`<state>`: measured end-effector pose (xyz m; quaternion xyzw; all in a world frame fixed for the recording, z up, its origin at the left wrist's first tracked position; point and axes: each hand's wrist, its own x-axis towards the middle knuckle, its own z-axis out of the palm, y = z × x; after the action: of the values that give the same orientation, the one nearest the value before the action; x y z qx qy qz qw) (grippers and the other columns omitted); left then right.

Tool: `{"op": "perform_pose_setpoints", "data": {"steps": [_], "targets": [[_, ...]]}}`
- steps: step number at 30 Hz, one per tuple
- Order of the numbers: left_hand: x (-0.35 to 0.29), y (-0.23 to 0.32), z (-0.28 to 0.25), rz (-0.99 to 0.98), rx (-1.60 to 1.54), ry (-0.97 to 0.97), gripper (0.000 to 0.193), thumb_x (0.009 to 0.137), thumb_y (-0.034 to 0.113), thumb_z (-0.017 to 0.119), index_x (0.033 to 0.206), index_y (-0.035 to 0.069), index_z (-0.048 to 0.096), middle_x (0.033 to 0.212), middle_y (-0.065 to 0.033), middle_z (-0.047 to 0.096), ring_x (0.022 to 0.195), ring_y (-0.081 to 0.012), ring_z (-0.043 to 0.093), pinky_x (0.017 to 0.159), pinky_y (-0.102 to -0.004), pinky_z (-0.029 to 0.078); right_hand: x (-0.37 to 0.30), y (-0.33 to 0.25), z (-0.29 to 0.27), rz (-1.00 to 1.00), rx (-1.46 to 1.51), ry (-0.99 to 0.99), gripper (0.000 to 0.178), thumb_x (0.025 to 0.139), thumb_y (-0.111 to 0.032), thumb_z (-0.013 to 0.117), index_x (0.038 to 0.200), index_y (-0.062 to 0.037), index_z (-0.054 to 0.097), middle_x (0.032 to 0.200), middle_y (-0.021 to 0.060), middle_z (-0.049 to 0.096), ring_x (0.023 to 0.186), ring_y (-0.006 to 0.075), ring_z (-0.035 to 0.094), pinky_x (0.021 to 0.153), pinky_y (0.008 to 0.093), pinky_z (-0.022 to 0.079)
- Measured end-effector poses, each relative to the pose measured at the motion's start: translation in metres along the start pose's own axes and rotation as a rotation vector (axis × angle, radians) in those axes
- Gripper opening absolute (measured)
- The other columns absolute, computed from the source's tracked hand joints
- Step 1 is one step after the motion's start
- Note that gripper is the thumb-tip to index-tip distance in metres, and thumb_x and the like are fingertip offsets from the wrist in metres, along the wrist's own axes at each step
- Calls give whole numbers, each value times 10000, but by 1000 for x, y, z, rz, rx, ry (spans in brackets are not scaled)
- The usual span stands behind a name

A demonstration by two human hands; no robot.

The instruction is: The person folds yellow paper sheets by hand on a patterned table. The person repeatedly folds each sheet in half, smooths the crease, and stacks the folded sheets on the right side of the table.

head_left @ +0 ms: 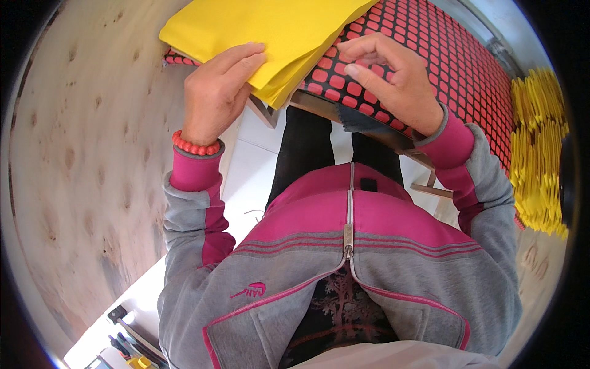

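A stack of thin yellow sheets (264, 31), paper or cloth, lies at the table's near left, its near corner jutting past the edge with the layers fanned. My left hand (221, 86) grips the stack's near left edge, fingers on top; the thumb is hidden. Just right of the stack, my right hand (396, 77) hovers above the tablecloth, fingers bent and thumb apart, holding nothing. Beneath the stack spreads a black tablecloth (430, 55) with red rounded squares.
Piles of folded yellow pieces (539, 147) stand at the far right. A pale wooden board surface (92, 141) fills the left side. Wooden table legs (433, 187) show beside my dark trousers. Several small tools (126, 344) lie on a white surface at the lower left.
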<state>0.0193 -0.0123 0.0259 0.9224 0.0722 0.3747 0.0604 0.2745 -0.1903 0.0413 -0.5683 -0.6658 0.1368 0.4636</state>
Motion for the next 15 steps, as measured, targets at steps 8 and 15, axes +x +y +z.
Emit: {"op": "perform_pose_setpoints", "data": {"steps": [8,15], "targets": [[32,-22,-27,-244,-223,39,218,994,-34,572,1185,3,671,1006,-94,703,899,-172,674,841,-252,514,24,-11,-1,607,669,-151,535,1022,-435,627,1251,47,593,1196,178,689,1110,204,686,953,324,559],[82,4,-58,-322,-300,-60,213,985,-36,574,1171,-2,672,994,-98,701,878,-197,675,825,-272,523,70,19,-24,702,1066,39,729,1008,-568,589,1369,59,498,1278,188,647,1153,216,683,961,292,579]]}}
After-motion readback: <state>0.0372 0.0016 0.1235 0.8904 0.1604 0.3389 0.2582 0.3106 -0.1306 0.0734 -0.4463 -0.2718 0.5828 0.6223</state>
